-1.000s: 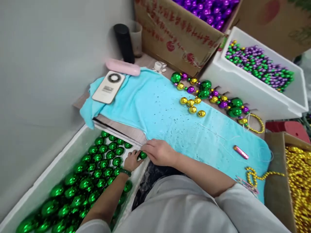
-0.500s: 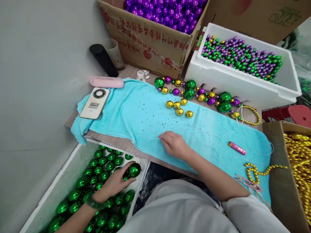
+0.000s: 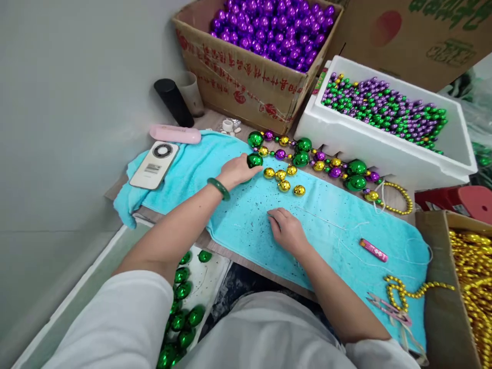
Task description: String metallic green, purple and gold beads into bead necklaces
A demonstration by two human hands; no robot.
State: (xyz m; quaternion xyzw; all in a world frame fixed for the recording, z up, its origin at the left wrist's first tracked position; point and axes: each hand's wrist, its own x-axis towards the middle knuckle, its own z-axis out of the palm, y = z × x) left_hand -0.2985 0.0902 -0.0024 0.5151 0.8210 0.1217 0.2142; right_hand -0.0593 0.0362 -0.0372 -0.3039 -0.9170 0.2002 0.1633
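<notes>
1. Holding a large shiny green ball [image 3: 254, 161] in the left hand [image 3: 236, 170], gripped between thumb and fingers, over the far part of the turquoise towel [image 3: 192, 169]; just left of the loose gold balls and near the end of the beaded strand. Cannot tell whether touching the towel.
2. Showing below the same hand: another patch of glossy green, mostly hidden. Worn at that wrist: a green bracelet [image 3: 219, 188].
3. Over the speckled middle of the towel, the right hand [image 3: 287, 230], fingers curled in, thumb and fingertips pressed together. Too small to tell whether pinching anything.
4. Clustered between the hands and the strand: five gold balls [image 3: 284, 185].
5. Laid along the towel's far edge: a beaded strand [image 3: 302, 158] in green, purple and gold, doubled into two rows, with a loop of small gold beads [image 3: 407, 202] at the right end.
6. Scattered toward the right of the towel: loose white thread [image 3: 325, 220], a pink lighter [image 3: 373, 250], a gold bead string [image 3: 402, 294] and pink-handled snips [image 3: 390, 310].
7. On the towel's left end, a phone [image 3: 154, 166], with a pink case [image 3: 175, 134] just beyond.
8. Below the tabletop [image 3: 221, 249], at left, a white foam box [image 3: 202, 279] with more green balls [image 3: 182, 289], partly hidden behind the left arm.
</notes>
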